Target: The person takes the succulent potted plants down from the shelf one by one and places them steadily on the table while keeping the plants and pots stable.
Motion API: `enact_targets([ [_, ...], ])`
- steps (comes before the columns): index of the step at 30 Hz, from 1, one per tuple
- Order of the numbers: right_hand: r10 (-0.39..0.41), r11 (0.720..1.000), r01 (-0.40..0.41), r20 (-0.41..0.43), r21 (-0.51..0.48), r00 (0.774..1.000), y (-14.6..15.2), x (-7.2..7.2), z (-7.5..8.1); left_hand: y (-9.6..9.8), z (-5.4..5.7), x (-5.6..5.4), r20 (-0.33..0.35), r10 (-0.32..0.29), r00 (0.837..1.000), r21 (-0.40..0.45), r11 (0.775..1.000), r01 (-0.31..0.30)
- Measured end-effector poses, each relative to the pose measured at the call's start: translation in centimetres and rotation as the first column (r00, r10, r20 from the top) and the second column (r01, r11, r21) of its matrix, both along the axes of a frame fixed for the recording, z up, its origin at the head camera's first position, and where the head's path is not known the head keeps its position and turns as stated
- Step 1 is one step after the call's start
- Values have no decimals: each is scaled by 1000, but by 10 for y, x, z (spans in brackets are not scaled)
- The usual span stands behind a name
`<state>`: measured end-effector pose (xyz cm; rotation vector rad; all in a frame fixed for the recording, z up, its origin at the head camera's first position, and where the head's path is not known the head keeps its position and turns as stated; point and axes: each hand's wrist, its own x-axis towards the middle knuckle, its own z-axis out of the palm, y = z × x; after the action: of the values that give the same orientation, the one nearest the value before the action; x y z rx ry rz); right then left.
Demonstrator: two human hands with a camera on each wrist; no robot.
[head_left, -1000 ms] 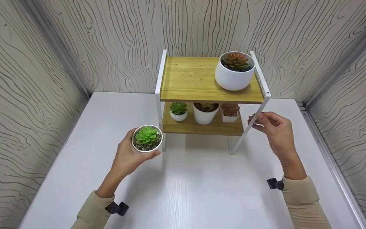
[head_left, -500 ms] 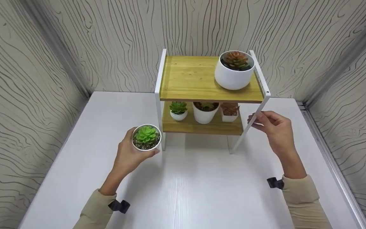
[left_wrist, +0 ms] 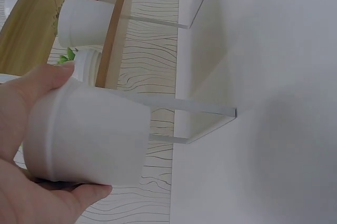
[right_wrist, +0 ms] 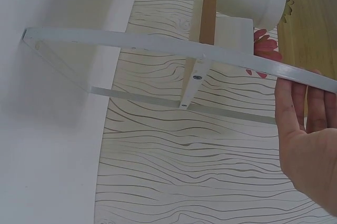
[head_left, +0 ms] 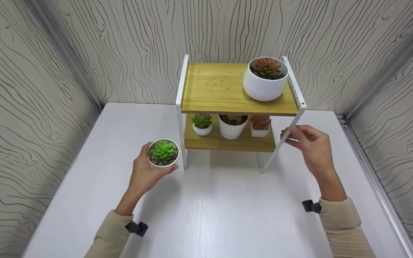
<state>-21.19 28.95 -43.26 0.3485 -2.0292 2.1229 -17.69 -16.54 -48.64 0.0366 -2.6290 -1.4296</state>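
While we hold the green succulent (head_left: 163, 150) in its round white pot (left_wrist: 95, 134) off the white table (head_left: 206, 208), our left hand (head_left: 143, 175) has thumb and fingers spread to the pot's width and curled round its wall, thumb on the near side. The left wrist view shows the wall as smooth, with a raised band close to the rim. Pot location: just left of the near left leg (head_left: 182, 138) of the two-tier shelf rack (head_left: 213, 86); in the head view we see a thin strip between rim and leg.

Our right hand (head_left: 316, 148) pinches the rack's near right leg (head_left: 270, 159), between the two boards: thumb in front, fingertips past it, only a leg's thickness between them.

Top board: we see a large white pot (head_left: 265, 89) with a reddish-green succulent (head_left: 266, 68), at the right end by the side rail. Lower board (head_left: 228, 145), left to right: small ribbed white pot (head_left: 202, 130) with a green succulent, larger tapered white pot (head_left: 231, 130), square white pot (head_left: 259, 133) with a red plant. The upper board's edge partly hides the tapered pot's plant.

We've got beige sleeves (head_left: 109, 233) and black wrist mounts (head_left: 137, 228). Wood-grain-patterned panels (head_left: 127, 53) stand left, right and far.
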Motion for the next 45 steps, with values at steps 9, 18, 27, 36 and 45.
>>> enact_targets([
  [9, 11, 1000, -11, 3, -18, 1000, -1, 0, -1, -5, -11, -5, 8, 23, 1000, 10, 1000, -23],
  [18, 2, 999, -1, 4, -49, 1000, -1, 1, 0, -4, -23, -16, -17, 74, 997, 3, 997, -74],
  [27, -2, 999, 2, 13, -33, 1000, -2, 1, -1, -5, -37, -26, -17, 113, 993, 33, 993, -112],
  [36, -2, 999, 3, 8, -35, 1000, 0, 0, -2, -5, -46, -37, 9, 135, 991, 48, 990, -135],
  [45, -13, 1000, 14, 12, -14, 1000, -1, 0, -3, -2, -51, -47, 22, 155, 988, 55, 986, -156],
])
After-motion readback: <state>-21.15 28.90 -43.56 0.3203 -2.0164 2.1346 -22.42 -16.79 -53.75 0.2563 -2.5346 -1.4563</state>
